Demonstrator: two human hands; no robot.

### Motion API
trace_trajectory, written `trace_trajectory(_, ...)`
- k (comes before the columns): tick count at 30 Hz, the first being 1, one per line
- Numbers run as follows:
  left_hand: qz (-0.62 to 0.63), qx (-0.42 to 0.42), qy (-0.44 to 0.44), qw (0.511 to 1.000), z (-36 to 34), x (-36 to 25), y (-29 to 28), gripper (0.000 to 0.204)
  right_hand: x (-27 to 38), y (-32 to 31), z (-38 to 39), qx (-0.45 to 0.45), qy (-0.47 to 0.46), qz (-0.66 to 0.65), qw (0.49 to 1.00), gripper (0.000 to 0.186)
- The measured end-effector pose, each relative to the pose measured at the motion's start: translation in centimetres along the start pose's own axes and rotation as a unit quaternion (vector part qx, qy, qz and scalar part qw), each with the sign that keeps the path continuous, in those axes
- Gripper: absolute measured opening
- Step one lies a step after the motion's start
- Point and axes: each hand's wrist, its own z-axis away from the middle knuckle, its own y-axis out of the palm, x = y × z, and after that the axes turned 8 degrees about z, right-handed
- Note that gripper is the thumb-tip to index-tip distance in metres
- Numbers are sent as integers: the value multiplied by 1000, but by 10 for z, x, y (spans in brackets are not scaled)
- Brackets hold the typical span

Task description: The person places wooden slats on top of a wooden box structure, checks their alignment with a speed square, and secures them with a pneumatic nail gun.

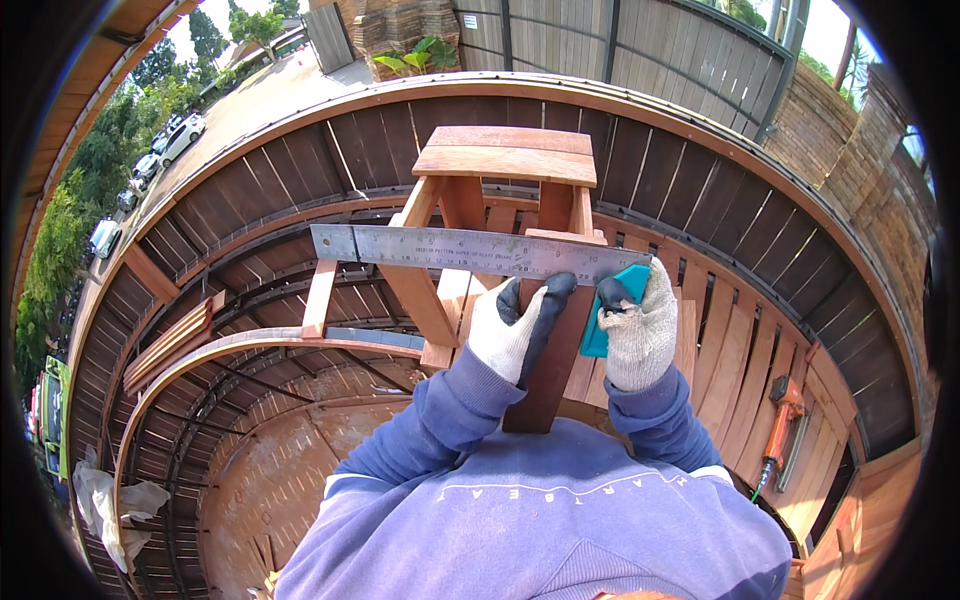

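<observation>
A steel try square with a ruled blade (450,250) and a teal handle (597,335) lies across a dark wooden board (552,370) that points toward my chest. My right hand (643,330), in a white glove with dark fingertips, is closed around the teal handle. My left hand (510,325), gloved alike, grips the board just below the blade, with its dark fingertips on the board's upper face. How far its fingers wrap beneath is hidden. Just beyond the blade stands a wooden stool-like frame (503,155) with a flat plank top.
An orange power tool (787,410) lies on the slatted bench (730,340) at the right. Stacked wooden strips (172,345) rest at the left, and crumpled plastic (110,505) hangs lower left. A curved dark slatted wall (300,160) encloses the space; parked cars (180,140) stand beyond it.
</observation>
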Motion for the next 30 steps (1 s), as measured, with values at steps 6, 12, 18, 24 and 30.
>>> trace_trajectory(6,6,-1,-2,1000,-4,3,1,27,4,-3,-3,16,-1,43,999,39)
trace_trajectory(12,4,1,-1,1000,-3,1,3,27,1,-4,-3,10,-10,25,1000,37)
trace_trajectory(18,14,32,-4,999,-2,5,1,33,0,-10,-4,0,-12,59,998,41)
trace_trajectory(24,-92,104,1,990,2,-18,-15,48,-18,-55,-3,-140,-45,-211,966,54)
trace_trajectory(30,-210,137,201,947,-63,-99,-29,66,11,-133,-6,-128,-92,-290,944,50)
